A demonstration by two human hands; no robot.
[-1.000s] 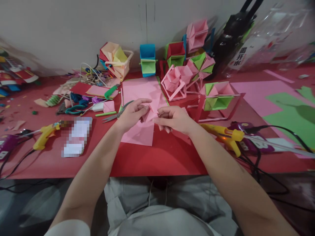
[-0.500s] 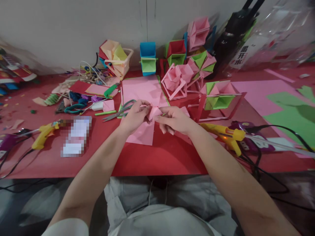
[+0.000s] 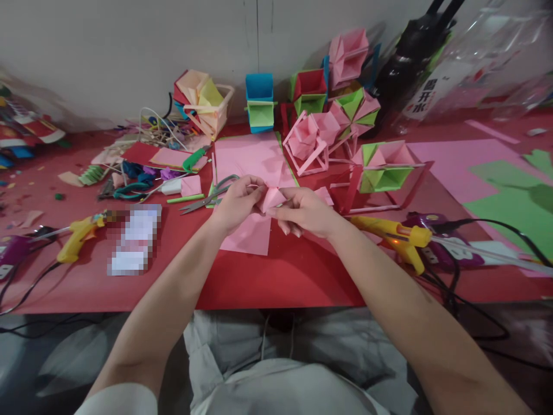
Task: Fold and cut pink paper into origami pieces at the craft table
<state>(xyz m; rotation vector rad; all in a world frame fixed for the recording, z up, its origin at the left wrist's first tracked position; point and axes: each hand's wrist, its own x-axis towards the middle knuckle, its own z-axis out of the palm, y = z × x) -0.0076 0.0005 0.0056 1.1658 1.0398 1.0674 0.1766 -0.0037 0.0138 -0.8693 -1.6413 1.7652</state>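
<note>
Between my two hands is a small folded piece of pink paper (image 3: 272,199), held up above the table. My left hand (image 3: 242,199) pinches its left side with thumb and fingers. On the right side, my right hand (image 3: 301,212) grips its edge between thumb and forefinger, the other fingers curled below. Flat pink sheets (image 3: 246,237) lie underneath, over a green one. A pair of scissors (image 3: 208,196) with grey-green handles rests beside my left hand, its handles partly behind the fingers.
Folded paper wheels on frames (image 3: 384,167) stand along the back and right. Yellow glue guns lie at left (image 3: 78,237) and right (image 3: 395,233), with trailing cords. A blurred phone (image 3: 135,239), paper scraps and a green cutter (image 3: 195,158) are on the left. Bottles (image 3: 401,69) stand back right.
My right thumb and fingers have closed in on the pink paper's right edge. My left hand stays almost in place, and the objects on the table have not moved.
</note>
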